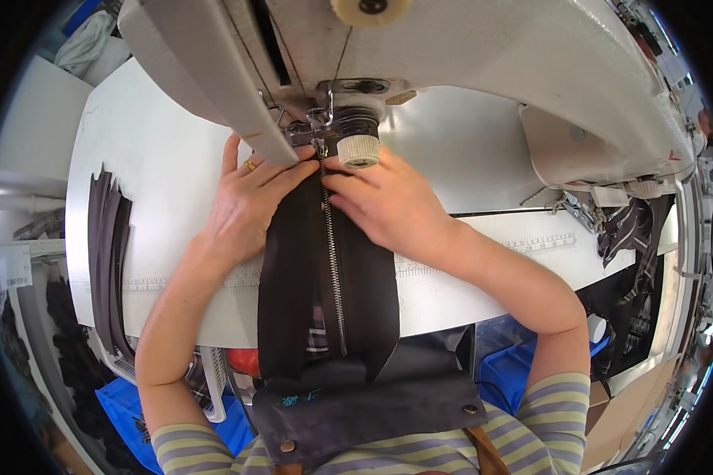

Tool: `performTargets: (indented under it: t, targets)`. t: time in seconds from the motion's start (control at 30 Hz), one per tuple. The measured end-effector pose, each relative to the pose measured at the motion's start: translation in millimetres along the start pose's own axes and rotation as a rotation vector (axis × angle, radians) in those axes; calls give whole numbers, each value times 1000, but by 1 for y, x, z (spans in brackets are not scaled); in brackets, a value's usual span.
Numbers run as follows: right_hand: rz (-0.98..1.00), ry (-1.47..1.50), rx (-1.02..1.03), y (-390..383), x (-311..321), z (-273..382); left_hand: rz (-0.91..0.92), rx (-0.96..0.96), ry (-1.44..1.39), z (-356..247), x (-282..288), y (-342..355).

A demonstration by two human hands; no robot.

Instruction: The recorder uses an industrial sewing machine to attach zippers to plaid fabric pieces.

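A dark fabric piece (289, 277) with a metal zipper (331, 253) runs beneath the presser-foot area of a white sewing machine (475, 47). My left hand (249, 206) lies on the fabric left of the zipper, its fingers stretched toward the foot and slightly apart. My right hand (396, 206) rests along the zipper's right side, fingers bent and slightly apart, fingertips on the piece. A pale knob (358, 150) and a grey bar (271, 131) partly hide both hands' fingertips. Plaid cloth (317, 339) shows at the lower part of the piece.
Dark strips (107, 261) lie at the left of the white table (166, 111). A printed ruler (483, 249) crosses its front. Metal tools (580, 212) and dark scraps (634, 226) sit right. Blue bins (127, 412) (503, 372) and a dark apron (356, 408) are below.
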State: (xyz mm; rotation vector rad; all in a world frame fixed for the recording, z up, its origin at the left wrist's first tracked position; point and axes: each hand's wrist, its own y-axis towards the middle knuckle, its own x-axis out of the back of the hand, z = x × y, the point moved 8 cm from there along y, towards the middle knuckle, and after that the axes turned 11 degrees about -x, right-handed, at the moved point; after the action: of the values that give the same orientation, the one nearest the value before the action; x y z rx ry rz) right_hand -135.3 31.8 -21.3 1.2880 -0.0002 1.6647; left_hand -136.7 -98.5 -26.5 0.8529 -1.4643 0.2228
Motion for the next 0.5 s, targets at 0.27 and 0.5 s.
performTargets:
  t: [0.27,0.5]
  targets:
    - [149,-156,165,20,-10,-25,53,42,-11,1,-6,-1]
    - [158,-199,93,13,-7,-20,-42,10,32,-5,-1,-1]
